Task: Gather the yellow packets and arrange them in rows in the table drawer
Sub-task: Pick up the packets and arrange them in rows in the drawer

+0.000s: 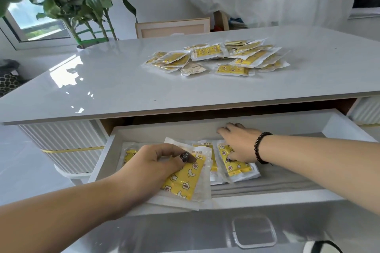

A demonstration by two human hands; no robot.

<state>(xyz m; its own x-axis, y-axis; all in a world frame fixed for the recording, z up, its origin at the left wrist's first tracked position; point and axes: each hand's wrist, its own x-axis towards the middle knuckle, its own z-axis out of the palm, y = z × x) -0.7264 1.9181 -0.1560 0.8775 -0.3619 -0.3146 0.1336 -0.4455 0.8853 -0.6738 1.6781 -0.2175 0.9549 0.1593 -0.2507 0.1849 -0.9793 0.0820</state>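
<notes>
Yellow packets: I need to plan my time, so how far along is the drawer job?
Early. A few packets lie side by side at the drawer back. The left hand holds a packet stack; the right hand presses the placed packet. The tabletop pile remains.

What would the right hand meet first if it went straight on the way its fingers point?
Probably the drawer's back wall: the right hand points up and left with fingertips close to it, thumb on a packet. Depth is unclear; they may already touch.

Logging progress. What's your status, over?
Left hand grips a yellow packet over the drawer. Right hand presses a placed packet. Pile waits on the table. Nothing blocking.
</notes>
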